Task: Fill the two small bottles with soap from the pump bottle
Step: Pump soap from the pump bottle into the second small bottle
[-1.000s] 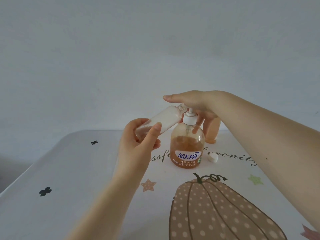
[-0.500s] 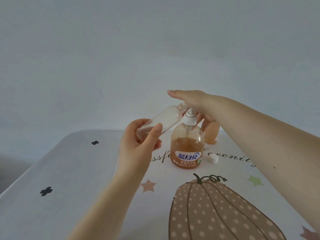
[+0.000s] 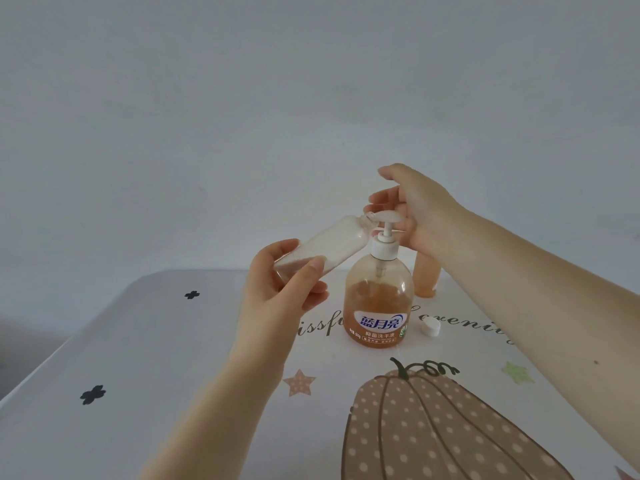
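The right hand [image 3: 420, 211] no longer lies flat on the pump head [image 3: 492, 216]; it is lifted off, above and behind it, fingers loosely spread, so the white pump head and its stem now show in full below the palm. The pump head stands risen on its stem. More of the small orange-filled bottle [image 3: 426, 277] shows beneath the right wrist. The whole scene sits a little higher and closer to the left hand [image 3: 277, 289] than before.
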